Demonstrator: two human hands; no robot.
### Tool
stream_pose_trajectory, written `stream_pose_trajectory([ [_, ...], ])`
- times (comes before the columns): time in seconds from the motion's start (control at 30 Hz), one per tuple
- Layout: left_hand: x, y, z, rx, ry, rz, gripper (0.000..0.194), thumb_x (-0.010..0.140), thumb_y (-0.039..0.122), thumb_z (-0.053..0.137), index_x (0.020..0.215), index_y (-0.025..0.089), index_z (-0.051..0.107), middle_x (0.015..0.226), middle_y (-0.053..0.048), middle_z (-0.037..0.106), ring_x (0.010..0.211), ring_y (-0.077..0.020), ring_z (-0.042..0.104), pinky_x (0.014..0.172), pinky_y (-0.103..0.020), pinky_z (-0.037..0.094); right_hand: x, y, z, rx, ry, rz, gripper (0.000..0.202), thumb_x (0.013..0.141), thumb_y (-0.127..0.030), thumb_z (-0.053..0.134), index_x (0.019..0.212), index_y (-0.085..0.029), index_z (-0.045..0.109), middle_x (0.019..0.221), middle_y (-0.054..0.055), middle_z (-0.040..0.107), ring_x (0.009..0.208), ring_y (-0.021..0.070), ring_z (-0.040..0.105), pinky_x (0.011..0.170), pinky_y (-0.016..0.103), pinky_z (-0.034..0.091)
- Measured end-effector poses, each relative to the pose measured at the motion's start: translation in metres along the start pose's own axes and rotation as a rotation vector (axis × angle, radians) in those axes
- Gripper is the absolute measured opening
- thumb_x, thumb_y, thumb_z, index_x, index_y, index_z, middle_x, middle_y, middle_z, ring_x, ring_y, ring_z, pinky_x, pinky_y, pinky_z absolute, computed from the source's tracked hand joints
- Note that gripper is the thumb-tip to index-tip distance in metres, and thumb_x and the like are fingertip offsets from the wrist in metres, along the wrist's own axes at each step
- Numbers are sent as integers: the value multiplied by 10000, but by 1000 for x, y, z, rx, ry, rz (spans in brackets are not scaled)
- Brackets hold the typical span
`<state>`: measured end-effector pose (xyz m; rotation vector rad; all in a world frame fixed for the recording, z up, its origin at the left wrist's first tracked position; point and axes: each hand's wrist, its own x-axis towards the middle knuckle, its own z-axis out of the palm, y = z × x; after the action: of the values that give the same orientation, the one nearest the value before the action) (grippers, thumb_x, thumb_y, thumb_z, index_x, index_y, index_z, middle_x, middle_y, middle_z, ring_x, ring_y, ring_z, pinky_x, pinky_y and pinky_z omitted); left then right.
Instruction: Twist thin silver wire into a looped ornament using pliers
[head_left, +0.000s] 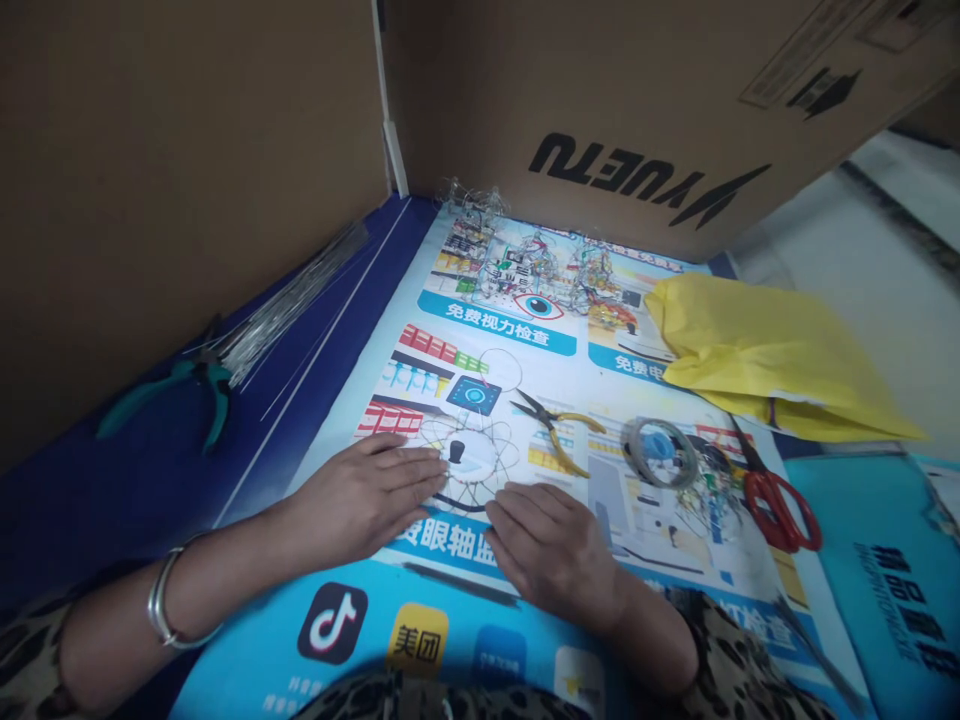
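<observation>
A thin wire ring with petal-like loops (501,440) lies on the printed poster sheet in front of me. My left hand (367,497) rests palm down, its fingers stretched out together and their tips on the ring's left edge. On the lower right edge lies my right hand (555,552), also palm down, with its fingers slightly bent and side by side. Whatever is beneath the fingers is hidden. Just beyond the right hand are small pliers with yellow handles (561,432), jaws pointing away to the left.
Teal-handled pliers (214,385) and a bundle of straight wires (289,305) lie left. Tangled wire pieces (540,262) sit at the back before a cardboard box (480,110). Right are a tape roll (660,453), red scissors (780,508) and a yellow bag (772,345).
</observation>
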<state>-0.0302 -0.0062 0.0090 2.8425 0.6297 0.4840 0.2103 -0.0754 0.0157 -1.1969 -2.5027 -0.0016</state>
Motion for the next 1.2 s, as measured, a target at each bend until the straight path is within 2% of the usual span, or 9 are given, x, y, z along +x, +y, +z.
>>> stream_pose_trajectory([
  [0.1,0,-1,2,-5,35,-21,277,885,268,480,1145,231,569,1159,9,623,1072,-141,568,968,-317,350,-5,-8,1,-88,-41,-91,220,853,-251,493,1000,-130,603,895,101,655,913,202,585,794,334,464],
  [0.23,1,-10,2,-52,-3,8,290,889,251,470,1167,249,553,1165,0,620,1108,-146,546,978,-331,340,-10,-12,5,-168,-17,-158,290,852,-259,497,1067,-81,578,954,136,648,958,235,568,785,361,459],
  [0.37,3,-20,1,-77,-32,64,297,879,244,489,1171,238,543,1184,-6,608,1145,-151,518,1005,-341,322,-9,-8,9,-47,-8,-113,199,844,-222,499,989,-133,602,890,83,658,866,185,583,742,323,464],
  [0.53,2,-23,-1,-81,-17,102,341,860,224,513,1200,243,525,1217,-18,585,1176,-168,492,1013,-352,352,-4,0,5,125,35,-53,139,818,-210,524,919,-168,610,824,43,656,805,155,584,720,308,465],
  [0.73,-2,-22,-5,-110,166,42,325,811,175,572,1133,216,558,1159,-58,620,1120,-194,535,956,-385,428,-2,23,7,200,247,83,224,794,-133,550,1003,-200,596,948,41,666,920,166,582,818,341,470],
  [0.83,-3,-16,-6,-96,192,19,317,802,165,580,1114,216,564,1126,-53,636,1092,-197,551,953,-390,430,-1,32,11,145,187,143,256,810,-156,545,1060,-193,587,1073,65,638,1066,200,529,889,381,442],
  [0.97,-2,-7,-6,-48,49,93,319,830,227,554,1149,235,555,1212,-43,585,1172,-210,486,996,-388,387,0,34,13,91,5,149,314,853,-259,502,1154,-186,549,1249,81,542,1223,229,405,942,421,397],
  [1.07,0,-6,-4,-10,-44,115,314,850,262,525,1163,257,550,1260,-20,548,1204,-209,452,1023,-385,347,1,33,12,55,-76,157,345,857,-306,498,1177,-187,543,1270,76,528,1247,239,373,959,438,370],
  [1.2,0,-6,-1,27,-56,119,288,863,274,508,1145,257,564,1256,-1,552,1195,-202,461,1028,-383,328,0,30,10,-4,-96,176,351,857,-328,501,1176,-191,551,1271,64,530,1235,251,384,969,449,338],
])
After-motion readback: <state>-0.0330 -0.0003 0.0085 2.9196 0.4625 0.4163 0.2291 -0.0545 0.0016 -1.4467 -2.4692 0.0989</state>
